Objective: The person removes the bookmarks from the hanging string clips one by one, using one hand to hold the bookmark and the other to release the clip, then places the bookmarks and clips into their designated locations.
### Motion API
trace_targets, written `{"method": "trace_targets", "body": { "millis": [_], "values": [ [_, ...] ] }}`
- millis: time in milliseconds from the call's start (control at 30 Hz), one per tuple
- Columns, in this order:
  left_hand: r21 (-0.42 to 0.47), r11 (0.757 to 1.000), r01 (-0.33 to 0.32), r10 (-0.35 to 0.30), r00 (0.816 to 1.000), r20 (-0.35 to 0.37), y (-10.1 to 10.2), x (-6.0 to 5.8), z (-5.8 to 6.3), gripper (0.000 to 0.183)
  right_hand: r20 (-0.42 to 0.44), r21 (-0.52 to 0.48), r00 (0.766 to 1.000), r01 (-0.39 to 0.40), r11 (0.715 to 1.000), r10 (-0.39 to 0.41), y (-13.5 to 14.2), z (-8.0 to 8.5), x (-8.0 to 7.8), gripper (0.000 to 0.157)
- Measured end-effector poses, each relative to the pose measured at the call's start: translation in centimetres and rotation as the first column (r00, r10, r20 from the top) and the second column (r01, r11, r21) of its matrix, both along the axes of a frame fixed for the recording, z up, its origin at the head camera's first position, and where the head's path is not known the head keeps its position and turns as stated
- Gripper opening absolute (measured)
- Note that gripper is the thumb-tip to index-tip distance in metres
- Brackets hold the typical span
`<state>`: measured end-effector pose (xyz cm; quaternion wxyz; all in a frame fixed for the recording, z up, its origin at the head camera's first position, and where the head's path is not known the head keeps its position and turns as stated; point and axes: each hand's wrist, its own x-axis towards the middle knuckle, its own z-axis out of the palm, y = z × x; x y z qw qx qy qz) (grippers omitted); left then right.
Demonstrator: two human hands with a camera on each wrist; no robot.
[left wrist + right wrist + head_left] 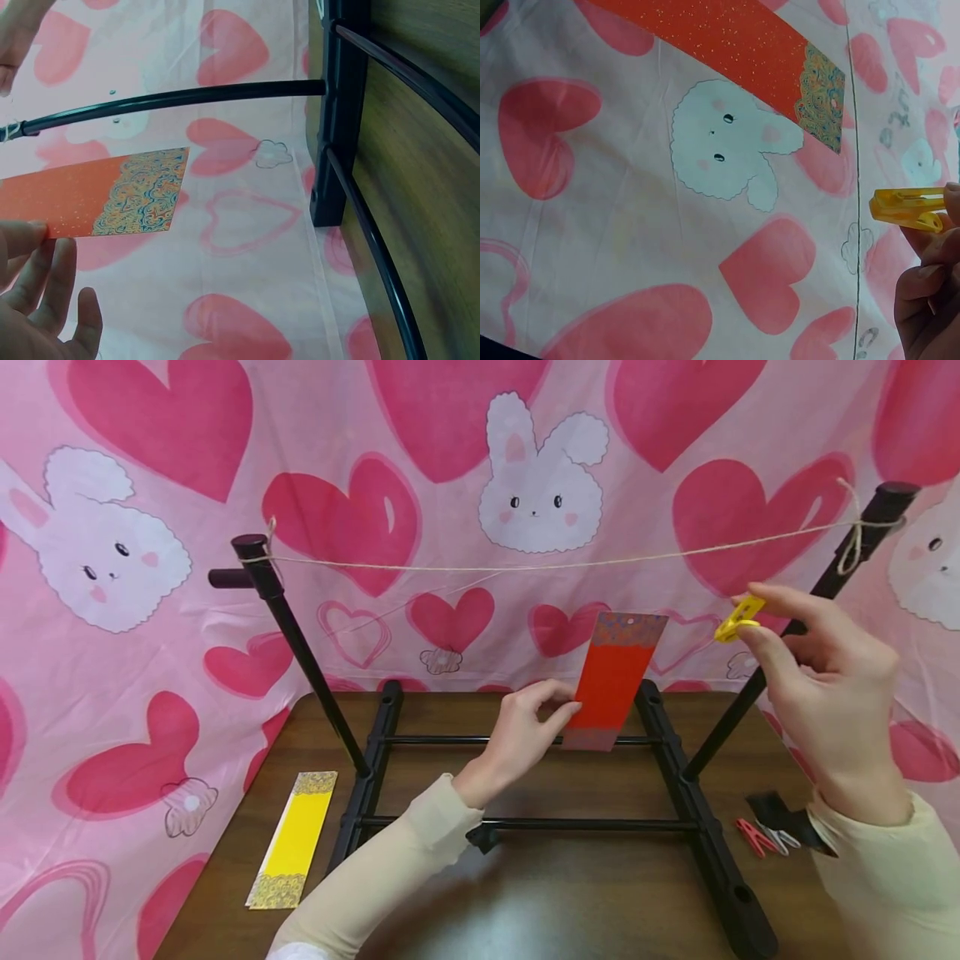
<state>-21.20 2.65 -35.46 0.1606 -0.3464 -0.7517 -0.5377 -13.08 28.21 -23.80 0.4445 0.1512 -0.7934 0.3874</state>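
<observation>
My left hand [521, 731] pinches a red bookmark-like card [611, 685] by its left edge, between thumb and fingers. The card has patterned bands at both ends and a small hole at the top; it hangs below the string [480, 567], tilted slightly. Higher up on the right, my right hand [840, 685] pinches a yellow clothespin [740, 617] between thumb and index finger. In the right wrist view the yellow clothespin [907, 208] points toward the string [857, 172], and the card's patterned end [823, 97] lies on the string's other side.
The string runs between two black posts [300, 643] of a frame standing on a brown table [570, 893]. Yellow patterned cards [296, 839] lie at the left. Red and white clothespins [756, 838] lie by a black piece [783, 814] at the right. A pink printed cloth [450, 435] hangs behind.
</observation>
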Motion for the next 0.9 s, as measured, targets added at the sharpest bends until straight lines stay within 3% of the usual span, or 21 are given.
{"method": "trace_targets", "body": {
  "millis": [567,733,900],
  "values": [
    [-0.039,0.999,-0.003,0.005,0.998,0.058,-1.1,1.1,-0.7,0.012,0.052,0.068,0.999,-0.002,0.998,-0.001,0.5,-1.3,1.5,0.043],
    [-0.039,0.999,0.001,0.001,0.999,0.049,-1.3,1.3,-1.0,0.012,0.093,0.095,0.995,0.027,0.995,-0.036,1.1,-2.0,1.5,0.048],
    [-0.054,0.999,0.004,-0.002,0.999,0.046,-1.6,1.5,-1.4,0.012,0.084,0.103,0.996,0.009,0.995,-0.017,1.6,-2.6,1.3,0.048]
  ]
}}
